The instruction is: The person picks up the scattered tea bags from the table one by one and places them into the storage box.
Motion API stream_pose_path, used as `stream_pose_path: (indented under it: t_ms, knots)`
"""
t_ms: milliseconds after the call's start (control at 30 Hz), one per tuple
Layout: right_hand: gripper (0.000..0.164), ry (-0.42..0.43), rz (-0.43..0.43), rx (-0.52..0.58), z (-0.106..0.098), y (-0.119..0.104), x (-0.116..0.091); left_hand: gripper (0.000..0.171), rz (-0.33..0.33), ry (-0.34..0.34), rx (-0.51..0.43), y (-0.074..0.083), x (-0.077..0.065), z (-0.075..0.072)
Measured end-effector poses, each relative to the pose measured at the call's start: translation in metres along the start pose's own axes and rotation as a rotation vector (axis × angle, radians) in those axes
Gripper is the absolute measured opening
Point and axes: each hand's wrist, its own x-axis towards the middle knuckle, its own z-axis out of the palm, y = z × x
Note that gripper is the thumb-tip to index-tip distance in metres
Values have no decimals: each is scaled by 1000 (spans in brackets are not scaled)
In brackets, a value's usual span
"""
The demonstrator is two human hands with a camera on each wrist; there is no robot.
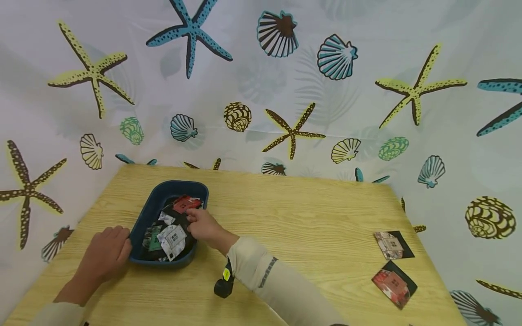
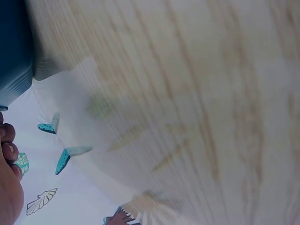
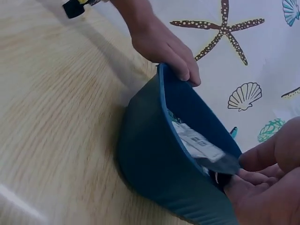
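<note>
A deep blue plastic bin [image 1: 142,222] stands on the left part of the table with several small square packets inside. My left hand [image 1: 107,251] grips its near left rim, and curled fingers [image 2: 10,151] show at the left edge of the left wrist view. Inside the bin, my right hand [image 1: 204,226] pinches the dark end of a packet with a white label [image 3: 201,143] between thumb and finger. A red packet [image 1: 185,203] lies just beyond those fingertips, and a green one [image 1: 154,238] lies near the bin's left wall.
On the right of the wooden table [image 1: 285,217] lie two half-black packets apart from each other, one beige [image 1: 393,245] and one red [image 1: 394,284]. A white curtain [image 1: 253,81] printed with starfish and shells hangs behind and at both sides.
</note>
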Motion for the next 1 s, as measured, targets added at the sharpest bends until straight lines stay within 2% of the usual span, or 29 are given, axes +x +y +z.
stream_pose_path:
  t_ms: [100,167,267,367,533,667,767,867,1000]
  knots:
    - [60,-21,-48,-36,-16,2,-10,22,-4,-16,-7,3,2,2]
    - [61,3,-78,-47,-35,5,-18,22,-6,-25,-10,4,3,2]
    - [60,61,-98,-77,-74,10,-35,24,-10,-29,-19,4,5,1]
    - [61,157,-71,-104,-125,21,-55,26,-10,-25,-25,1,5,-1]
    - [57,318,35,-158,-219,50,-105,26,4,-8,-22,0,1,-3]
    - [49,421,117,-338,-282,77,-157,28,0,0,-13,1,-7,-8]
    - [46,498,197,-484,-319,96,-192,29,-4,7,-9,1,-8,-11]
    - [51,539,312,-594,-349,112,-221,28,8,18,-12,1,-4,-9]
    - [68,516,469,-738,-375,129,-247,28,29,28,-22,2,2,-4]
